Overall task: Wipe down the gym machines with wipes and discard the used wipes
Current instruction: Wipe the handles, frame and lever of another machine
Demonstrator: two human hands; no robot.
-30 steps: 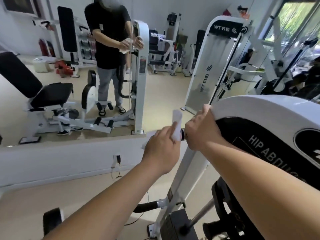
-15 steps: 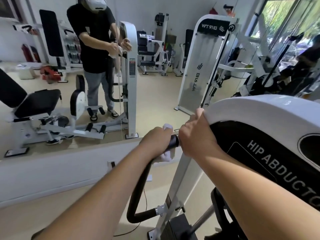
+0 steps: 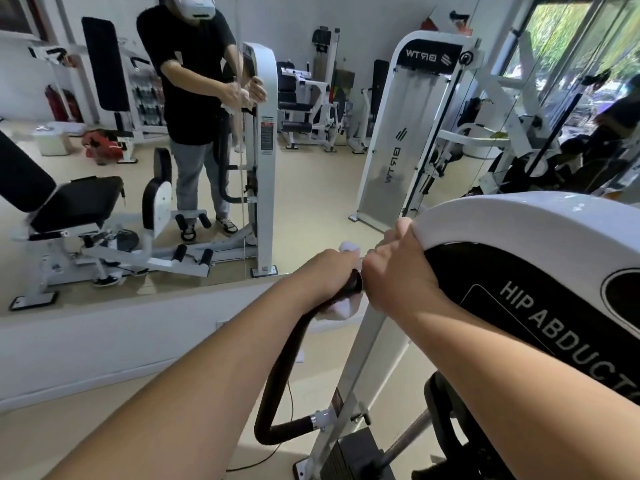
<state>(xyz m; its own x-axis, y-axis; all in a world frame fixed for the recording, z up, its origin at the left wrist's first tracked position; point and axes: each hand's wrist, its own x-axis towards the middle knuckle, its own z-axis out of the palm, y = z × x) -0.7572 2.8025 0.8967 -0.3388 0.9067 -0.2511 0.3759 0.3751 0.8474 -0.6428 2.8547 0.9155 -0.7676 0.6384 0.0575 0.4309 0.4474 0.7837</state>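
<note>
I stand at a white hip abductor machine facing a wall mirror. My left hand grips the top of its curved black handle bar through a white wipe. The wipe sticks out above and below my fingers. My right hand holds the front edge of the machine's white top cover, fingers curled over the rim, right beside the left hand.
The mirror ahead reflects a person, the same machine and a black padded seat. A white low wall runs under it. A weight stack and a floor cable lie below. More machines stand at the right by the windows.
My left hand has slid the wipe from held above the bar end down onto the handle's top and now wraps it. The view has shifted slightly; my right hand stays on the cover.
</note>
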